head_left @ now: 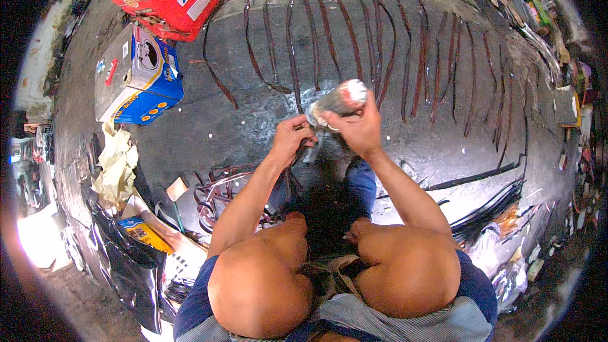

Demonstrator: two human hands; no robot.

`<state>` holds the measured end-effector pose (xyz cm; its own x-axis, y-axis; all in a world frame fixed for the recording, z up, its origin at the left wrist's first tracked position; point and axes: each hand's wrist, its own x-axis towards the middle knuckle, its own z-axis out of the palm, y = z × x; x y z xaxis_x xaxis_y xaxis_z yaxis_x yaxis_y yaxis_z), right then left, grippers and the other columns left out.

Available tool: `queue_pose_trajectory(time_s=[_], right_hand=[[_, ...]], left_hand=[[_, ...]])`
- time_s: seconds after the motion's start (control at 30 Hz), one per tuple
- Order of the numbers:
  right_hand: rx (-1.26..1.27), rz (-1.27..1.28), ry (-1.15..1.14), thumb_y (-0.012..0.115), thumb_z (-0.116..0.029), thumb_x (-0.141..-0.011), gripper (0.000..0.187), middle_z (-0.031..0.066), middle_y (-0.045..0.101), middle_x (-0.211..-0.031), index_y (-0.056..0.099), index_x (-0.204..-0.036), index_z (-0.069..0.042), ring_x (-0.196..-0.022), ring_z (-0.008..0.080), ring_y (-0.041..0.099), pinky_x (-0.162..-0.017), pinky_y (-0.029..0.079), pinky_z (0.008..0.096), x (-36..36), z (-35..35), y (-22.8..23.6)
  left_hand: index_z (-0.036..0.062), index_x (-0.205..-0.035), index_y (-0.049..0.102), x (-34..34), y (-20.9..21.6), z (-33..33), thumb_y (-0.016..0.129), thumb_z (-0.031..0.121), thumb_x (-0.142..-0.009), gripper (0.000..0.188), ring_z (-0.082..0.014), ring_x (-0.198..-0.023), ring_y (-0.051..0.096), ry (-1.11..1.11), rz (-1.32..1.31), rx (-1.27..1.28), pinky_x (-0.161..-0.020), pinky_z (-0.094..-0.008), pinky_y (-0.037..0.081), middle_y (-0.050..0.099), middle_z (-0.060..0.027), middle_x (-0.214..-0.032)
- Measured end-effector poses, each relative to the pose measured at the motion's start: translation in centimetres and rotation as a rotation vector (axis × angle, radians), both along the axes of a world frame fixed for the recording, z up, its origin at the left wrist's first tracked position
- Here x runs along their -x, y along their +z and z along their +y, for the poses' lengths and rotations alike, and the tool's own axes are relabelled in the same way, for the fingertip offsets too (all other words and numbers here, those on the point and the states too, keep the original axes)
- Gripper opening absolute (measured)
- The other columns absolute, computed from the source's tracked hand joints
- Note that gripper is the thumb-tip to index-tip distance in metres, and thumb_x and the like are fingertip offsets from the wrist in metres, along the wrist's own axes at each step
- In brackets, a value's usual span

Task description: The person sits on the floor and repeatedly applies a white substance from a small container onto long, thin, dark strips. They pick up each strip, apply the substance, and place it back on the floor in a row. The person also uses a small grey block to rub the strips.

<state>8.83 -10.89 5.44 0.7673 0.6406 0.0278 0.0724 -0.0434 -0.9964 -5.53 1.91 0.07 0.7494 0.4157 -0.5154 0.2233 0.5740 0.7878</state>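
Note:
My right hand is wrapped round a silver-grey cylindrical container with a red-and-white end. The container lies tilted and is smeared by motion. Close to its lower left end, my left hand has its fingers pinched together at the near end of a thin dark strip. That strip runs away from me over the dark floor surface. Under and around both hands spreads a whitish patch. More brown and black strips lie side by side beyond the hands, reaching to the right.
At the left stand a red box and a blue-and-white box. Crumpled tan paper lies below them. Tangled strips sit by my left forearm, and a bundle of black strips lies to the right.

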Motion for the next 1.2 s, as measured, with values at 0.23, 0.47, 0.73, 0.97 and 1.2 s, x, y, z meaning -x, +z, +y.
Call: queue_pose_trajectory(time_s=[0.23, 0.47, 0.73, 0.97, 1.2], right_hand=[[0.233, -0.194, -0.133, 0.089, -0.031, -0.069, 0.071, 0.0163, 0.071, -0.104, 0.049, -0.122, -0.005, -0.08, 0.0242, 0.073, -0.068, 0.058, 0.0371, -2.8, -2.5, -3.2], [0.242, -0.263, -0.303, 0.088, -0.024, -0.072, 0.058, 0.0128, 0.068, -0.104, 0.053, -0.114, -0.002, -0.094, 0.0217, 0.066, -0.082, 0.053, 0.0349, -5.9, -6.4, -3.0], [0.36, -0.275, 0.019, 0.085, -0.022, -0.076, 0.062, 0.0166, 0.068, -0.108, 0.049, -0.122, -0.001, -0.089, 0.0227, 0.071, -0.074, 0.06, 0.0326, -1.9, -3.4, -4.0], [0.332, -0.613, 0.066, 0.079, -0.026, -0.078, 0.066, 0.0206, 0.062, -0.12, 0.048, -0.131, -0.002, -0.105, 0.0367, 0.065, -0.086, 0.054, 0.042, -0.3, -3.4, -6.2], [0.328, -0.265, 0.108, 0.07, -0.011, -0.08, 0.048, 0.0162, 0.066, -0.113, 0.054, -0.125, -0.005, -0.093, 0.0285, 0.067, -0.083, 0.055, 0.0376, -1.8, -3.6, -7.5]], left_hand=[[-0.002, -0.117, 0.066, 1.8, -0.2, -0.2, 0.064, 0.002, -0.081, 0.036, -0.0121, -0.064, 0.061, -0.033, -0.043, 0.324, -0.054, -0.0243, 0.047, 0.068, -0.005, -0.083], [0.0039, -0.094, 0.076, -2.7, -1.1, 1.5, 0.074, 0.01, -0.08, 0.015, -0.0094, -0.06, 0.06, -0.337, 0.179, -0.472, -0.053, -0.0261, 0.046, 0.07, -0.0026, -0.074], [0.0016, -0.078, 0.076, -4.6, -5.0, 1.1, 0.074, 0.009, -0.075, 0.008, -0.0082, -0.059, 0.059, -0.222, 0.163, -0.759, -0.06, -0.0273, 0.05, 0.07, -0.0037, -0.067], [0.0063, -0.123, 0.063, -4.1, -1.7, -0.5, 0.078, 0.011, -0.071, 0.054, -0.0243, -0.112, 0.061, -0.289, 0.004, -1.137, -0.1, -0.035, 0.047, 0.066, -0.0142, -0.117], [0.006, -0.125, 0.055, -5.3, -1.0, -2.3, 0.082, 0.01, -0.073, 0.059, -0.0283, -0.109, 0.064, -0.211, -0.152, -0.919, -0.092, -0.0373, 0.052, 0.065, -0.0143, -0.115]])
